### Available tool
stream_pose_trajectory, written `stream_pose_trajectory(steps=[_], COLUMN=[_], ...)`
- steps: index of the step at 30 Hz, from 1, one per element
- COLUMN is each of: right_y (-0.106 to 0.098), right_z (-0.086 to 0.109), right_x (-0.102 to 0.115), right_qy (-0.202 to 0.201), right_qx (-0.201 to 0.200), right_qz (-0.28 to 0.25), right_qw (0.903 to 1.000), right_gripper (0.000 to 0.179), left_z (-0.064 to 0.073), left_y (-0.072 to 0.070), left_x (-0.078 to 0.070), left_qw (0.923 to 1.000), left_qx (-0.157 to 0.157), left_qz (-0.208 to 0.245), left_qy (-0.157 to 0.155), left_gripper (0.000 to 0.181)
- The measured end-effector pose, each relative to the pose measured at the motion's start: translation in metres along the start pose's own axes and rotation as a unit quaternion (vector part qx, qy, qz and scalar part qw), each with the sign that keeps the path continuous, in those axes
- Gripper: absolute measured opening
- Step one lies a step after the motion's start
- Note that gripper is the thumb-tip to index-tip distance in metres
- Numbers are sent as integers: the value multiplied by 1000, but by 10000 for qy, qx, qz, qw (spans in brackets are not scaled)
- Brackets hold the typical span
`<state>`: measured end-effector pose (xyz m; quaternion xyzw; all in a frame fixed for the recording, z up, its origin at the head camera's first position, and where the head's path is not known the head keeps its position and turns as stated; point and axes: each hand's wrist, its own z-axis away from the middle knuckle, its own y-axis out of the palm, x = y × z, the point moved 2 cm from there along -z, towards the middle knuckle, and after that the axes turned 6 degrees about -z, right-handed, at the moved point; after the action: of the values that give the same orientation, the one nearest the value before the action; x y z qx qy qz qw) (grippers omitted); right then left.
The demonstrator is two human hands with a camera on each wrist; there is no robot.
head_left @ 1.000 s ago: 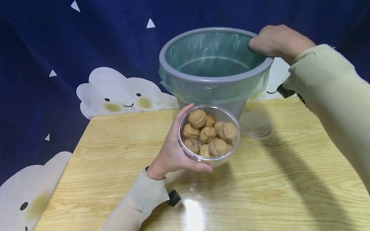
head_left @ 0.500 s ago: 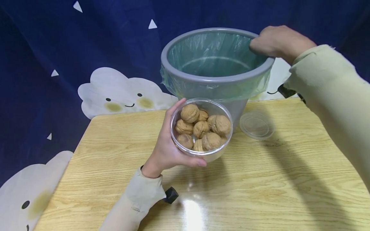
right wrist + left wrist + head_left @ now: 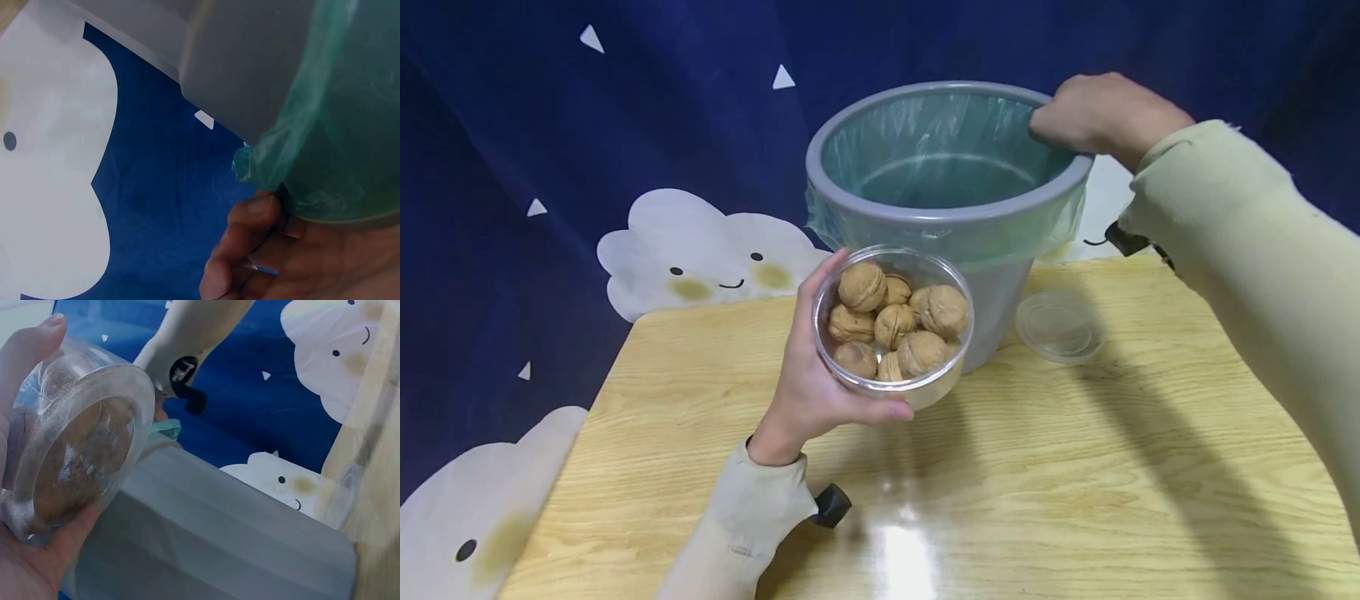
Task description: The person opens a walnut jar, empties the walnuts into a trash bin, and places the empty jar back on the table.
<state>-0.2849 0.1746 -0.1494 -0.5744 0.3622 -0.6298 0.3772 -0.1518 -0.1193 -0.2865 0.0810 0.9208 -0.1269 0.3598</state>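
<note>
My left hand [image 3: 808, 387] grips a clear round plastic tub [image 3: 942, 390] of walnuts [image 3: 895, 327], raised over the table with its open top tipped toward the head camera. Through the base of the tub [image 3: 139, 394], the left wrist view shows brown walnuts behind the plastic. Behind it stands a grey bin [image 3: 1000, 312] lined with a thin green bag [image 3: 940, 112], folded over the rim. My right hand [image 3: 1101, 117] holds that rim at its far right side. In the right wrist view, bent fingers [image 3: 256, 209] lie below the liner's edge [image 3: 275, 162].
A clear round lid [image 3: 1060, 327] lies on the wooden table [image 3: 1112, 467], right of the bin. A dark blue curtain [image 3: 700, 100] with white clouds and triangles hangs behind. Black wrist-worn pieces stick out at both sleeves.
My left hand has carried the tub left and slightly farther back, uncovering more of the bin's lower side. My right hand keeps its hold on the rim, and both sit slightly farther left in view.
</note>
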Motion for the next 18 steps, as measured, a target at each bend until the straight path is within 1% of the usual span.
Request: stream_pose_trajectory(steps=[3, 12, 18], right_y=[3, 5, 2], right_z=[0, -3, -3], right_x=[0, 7, 5], right_qy=[99, 97, 93], right_qx=[47, 92, 102], right_qz=[-55, -21, 1], right_qw=[9999, 9999, 9999], right_gripper=[37, 34, 35], left_z=[-3, -5, -7], left_y=[-3, -10, -11], left_x=[-3, -9, -11], left_qw=[10000, 9998, 9998], left_qx=[-44, -196, -162], left_qz=[13, -89, -103], left_qy=[-5, 56, 69], left_gripper=[131, 130, 130])
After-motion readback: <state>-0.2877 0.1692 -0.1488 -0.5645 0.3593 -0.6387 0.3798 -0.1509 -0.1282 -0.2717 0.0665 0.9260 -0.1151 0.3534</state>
